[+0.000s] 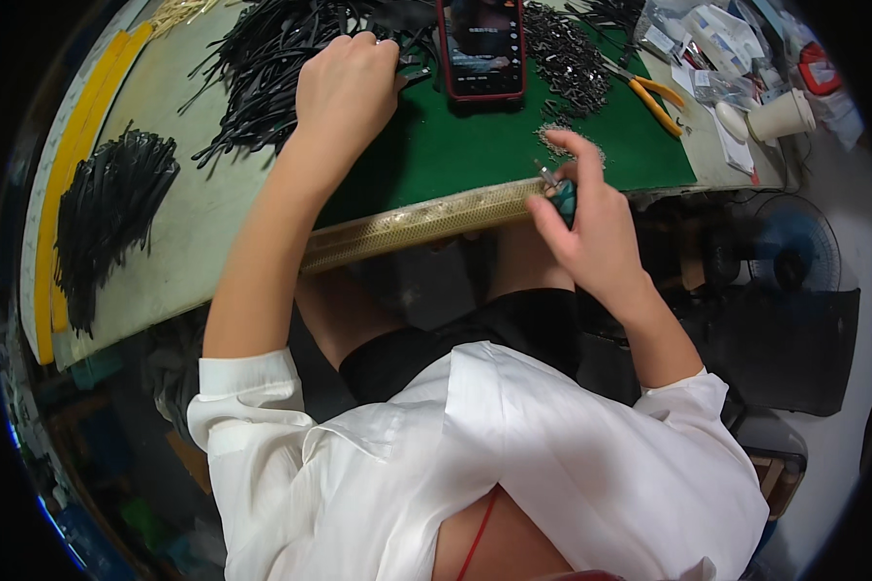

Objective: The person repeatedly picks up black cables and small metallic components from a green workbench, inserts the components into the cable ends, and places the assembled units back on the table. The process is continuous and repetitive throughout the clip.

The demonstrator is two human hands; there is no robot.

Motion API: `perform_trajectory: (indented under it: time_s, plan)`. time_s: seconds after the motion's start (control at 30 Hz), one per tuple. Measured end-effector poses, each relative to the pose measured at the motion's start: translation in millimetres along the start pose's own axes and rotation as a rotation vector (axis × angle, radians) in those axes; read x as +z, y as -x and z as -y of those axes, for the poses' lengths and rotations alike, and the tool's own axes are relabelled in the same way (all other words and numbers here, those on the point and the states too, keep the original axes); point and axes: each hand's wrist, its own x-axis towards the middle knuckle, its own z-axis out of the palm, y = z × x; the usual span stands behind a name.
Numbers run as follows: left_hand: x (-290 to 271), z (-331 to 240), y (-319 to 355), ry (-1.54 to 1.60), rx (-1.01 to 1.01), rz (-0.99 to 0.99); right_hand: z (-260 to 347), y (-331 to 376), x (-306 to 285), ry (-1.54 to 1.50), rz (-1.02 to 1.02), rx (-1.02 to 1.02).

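Note:
My left hand is closed at the right side of a big heap of black straps. Its fingers curl away from view, and a black strap with a dark metal end sticks out beside the fingertips. Held low in my right hand, just above the table's front edge, is a short screwdriver with a green handle; its metal tip points up and left. My right index finger is raised over a scatter of tiny metal parts. A green mat lies between my hands.
A phone stands at the far middle. Dark metal buckles are heaped right of it, then yellow-handled pliers and a white cup. More straps lie at left near a yellow strip. A perforated metal edge fronts the table.

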Motion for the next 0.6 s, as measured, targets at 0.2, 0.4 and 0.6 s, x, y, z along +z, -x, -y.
perform_trajectory:
  time_s: [0.2,0.4,0.6]
  plan:
    - [12,17,-22,0.120,-0.150,0.272,-31,-9,-42,0.031,0.153,0.158]
    - [-31,10,-24,0.399,-0.288,0.168,-40,-15,-54,0.206,0.366,0.018]
    - [-60,-16,10,0.827,-0.206,0.103,-40,-21,-44,0.197,0.366,-0.026]
